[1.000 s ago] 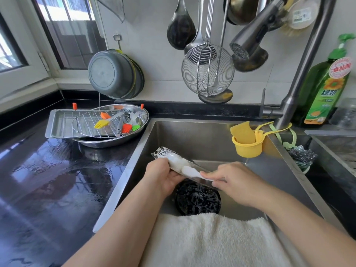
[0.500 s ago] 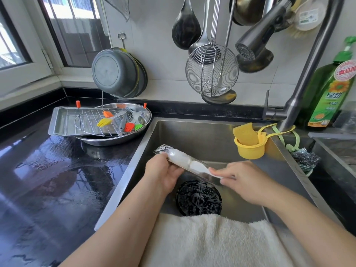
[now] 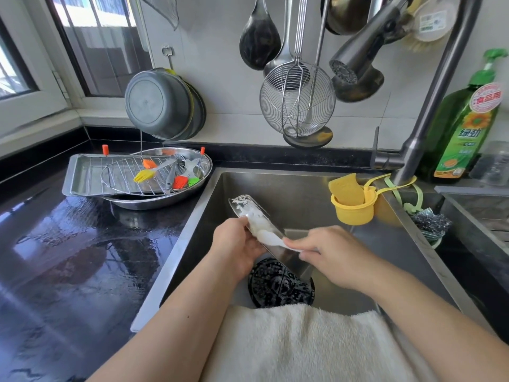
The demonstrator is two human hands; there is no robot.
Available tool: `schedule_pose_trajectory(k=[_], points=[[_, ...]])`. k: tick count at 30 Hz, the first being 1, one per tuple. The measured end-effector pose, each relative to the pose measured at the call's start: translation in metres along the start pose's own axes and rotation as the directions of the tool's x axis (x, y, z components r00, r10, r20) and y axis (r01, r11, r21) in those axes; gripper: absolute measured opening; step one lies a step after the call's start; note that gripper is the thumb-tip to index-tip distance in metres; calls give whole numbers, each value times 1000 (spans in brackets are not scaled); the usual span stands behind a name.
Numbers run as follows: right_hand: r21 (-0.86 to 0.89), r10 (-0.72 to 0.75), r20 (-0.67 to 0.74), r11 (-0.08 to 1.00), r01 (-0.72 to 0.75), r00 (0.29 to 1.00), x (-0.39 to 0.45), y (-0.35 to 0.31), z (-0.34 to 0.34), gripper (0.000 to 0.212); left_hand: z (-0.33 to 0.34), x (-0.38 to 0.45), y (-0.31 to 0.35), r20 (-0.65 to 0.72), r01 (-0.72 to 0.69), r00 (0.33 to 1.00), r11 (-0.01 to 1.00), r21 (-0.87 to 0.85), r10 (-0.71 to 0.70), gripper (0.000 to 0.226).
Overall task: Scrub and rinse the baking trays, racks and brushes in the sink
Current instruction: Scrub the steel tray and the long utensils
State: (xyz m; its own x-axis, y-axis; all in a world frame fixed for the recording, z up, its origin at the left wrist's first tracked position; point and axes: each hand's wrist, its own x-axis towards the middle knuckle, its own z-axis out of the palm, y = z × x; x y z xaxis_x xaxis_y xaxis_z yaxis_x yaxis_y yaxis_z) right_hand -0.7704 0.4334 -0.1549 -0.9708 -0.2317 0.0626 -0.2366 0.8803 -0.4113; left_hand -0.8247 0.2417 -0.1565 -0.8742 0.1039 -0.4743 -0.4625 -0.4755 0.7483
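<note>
A small steel baking tray (image 3: 292,257) smeared with white foam is held tilted on its edge over the sink (image 3: 289,188). My left hand (image 3: 237,249) grips the tray's left side. My right hand (image 3: 333,252) pinches a white soapy cloth (image 3: 271,239) against the tray's face. On the counter to the left, a rectangular tray (image 3: 82,175) lies across a round steel basin (image 3: 165,202). It carries a wire rack (image 3: 121,176) and several silicone brushes, among them a yellow brush (image 3: 144,176).
A black drain strainer (image 3: 278,285) lies below the tray. A white towel (image 3: 303,340) hangs over the sink's front edge. The faucet (image 3: 429,111) stands at the right, with a yellow sponge cup (image 3: 352,209), a steel scourer (image 3: 432,221) and a green soap bottle (image 3: 465,133) nearby. Utensils hang on the wall.
My right hand has rubbed the white cloth to and fro along the tray. My left hand has kept its grip on the tray.
</note>
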Motion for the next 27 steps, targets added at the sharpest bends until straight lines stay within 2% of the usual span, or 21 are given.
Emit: schedule_pose_trajectory(k=[2,7,12,13,17,19,21,24,25,27], points=[[-7,-10,6,1000,10,1000,7,-4,2,44,-1,-1,0,-20,6,1000,1000,17,-6,26],[-17,97,203,995,-95,974,-12,10,-5,43,-7,6,4,-107,2,994,1000,5,-1,24],[-77,-10,24,997,12,1000,5,-10,0,41,0,4,-1,-67,2,998,998,58,2,28],[-83,-13,24,996,15,1000,8,-11,0,41,-1,4,0,-72,3,997,998,57,1,28],[17,91,238,995,-97,967,-3,11,-8,47,-9,6,3,-117,0,993,1000,31,4,27],[22,143,286,988,-155,948,-9,22,-10,51,-7,7,2,-111,-16,994,999,52,21,26],[5,142,233,989,-147,962,-6,19,-8,52,-3,5,0,-98,-31,994,996,83,39,24],[-9,65,70,998,-64,995,10,6,0,45,-1,4,-2,-106,-34,993,994,100,44,24],[-11,44,47,999,-44,998,14,4,1,44,-2,5,-1,-111,-30,993,995,100,42,26],[34,57,98,998,-60,994,12,12,-2,46,-4,6,1,-126,-24,991,997,73,33,27]])
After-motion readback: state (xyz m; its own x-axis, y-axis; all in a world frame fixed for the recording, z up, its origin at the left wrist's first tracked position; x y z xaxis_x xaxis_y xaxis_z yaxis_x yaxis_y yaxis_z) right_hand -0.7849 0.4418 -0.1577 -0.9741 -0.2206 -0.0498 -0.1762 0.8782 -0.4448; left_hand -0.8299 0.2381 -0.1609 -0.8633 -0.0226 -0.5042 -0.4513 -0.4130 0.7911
